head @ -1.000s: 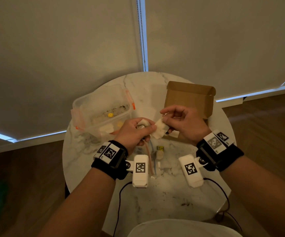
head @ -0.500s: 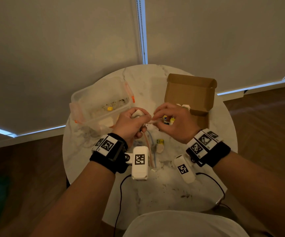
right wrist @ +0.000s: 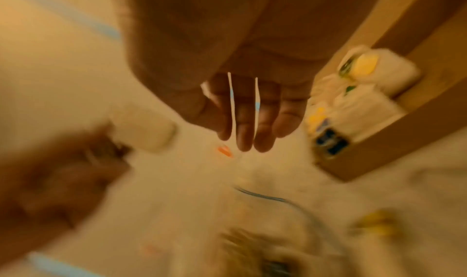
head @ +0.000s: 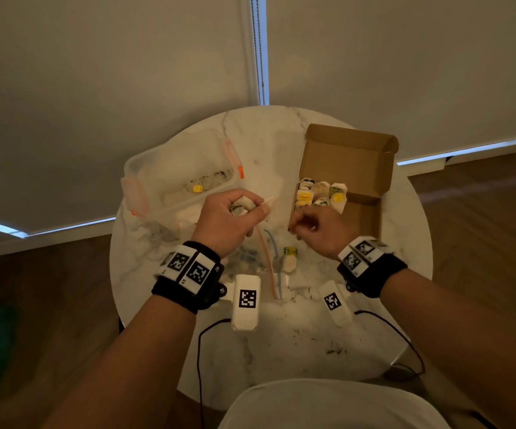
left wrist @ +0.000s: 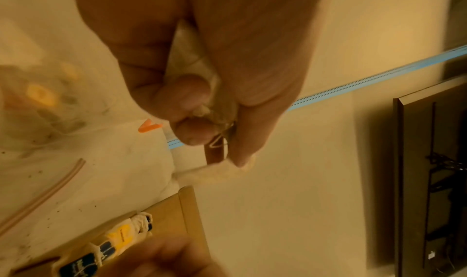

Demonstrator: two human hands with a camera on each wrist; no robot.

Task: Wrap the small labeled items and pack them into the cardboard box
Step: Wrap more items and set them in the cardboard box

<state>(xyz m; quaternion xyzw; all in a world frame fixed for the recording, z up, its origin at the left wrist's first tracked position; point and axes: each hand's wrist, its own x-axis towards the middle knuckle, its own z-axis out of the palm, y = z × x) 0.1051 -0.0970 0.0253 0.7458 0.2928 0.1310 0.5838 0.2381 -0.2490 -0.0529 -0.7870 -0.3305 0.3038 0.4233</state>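
Both forearms are bare. Each wrist wears a black band (head: 188, 292) carrying white blocks printed with black square codes — a white camera pod (head: 245, 301) hangs beneath each, thin black cables (head: 199, 351) trailing off. Pale clothing covers the lap.

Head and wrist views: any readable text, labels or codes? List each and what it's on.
No words can be read.
Wrapped items in the cardboard box: yellow, green and blue labels, print too small and blurred.
Loose yellow-labelled item on the table: illegible.
Wristbands and wrist cameras: square black-and-white marker codes, no letters.
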